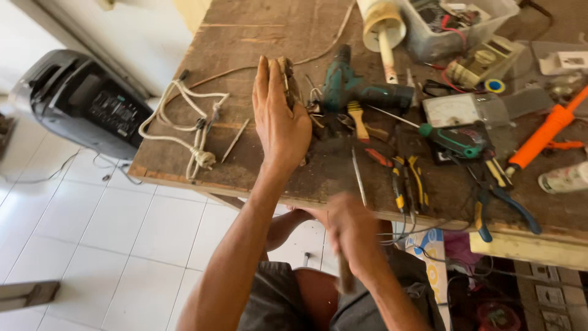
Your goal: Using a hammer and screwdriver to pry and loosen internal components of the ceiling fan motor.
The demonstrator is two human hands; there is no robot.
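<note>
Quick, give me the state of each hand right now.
Left hand: closed around a brownish part held upright on the workbench.
Right hand: blurred, seemingly gripping a thin tool.

Single view: head-worn camera, looked steeply down and forward from above seated person's lap. Close range. Took in hands [282, 122], near tabletop [245, 37] edge, white tiled floor [92, 233] at left.
</note>
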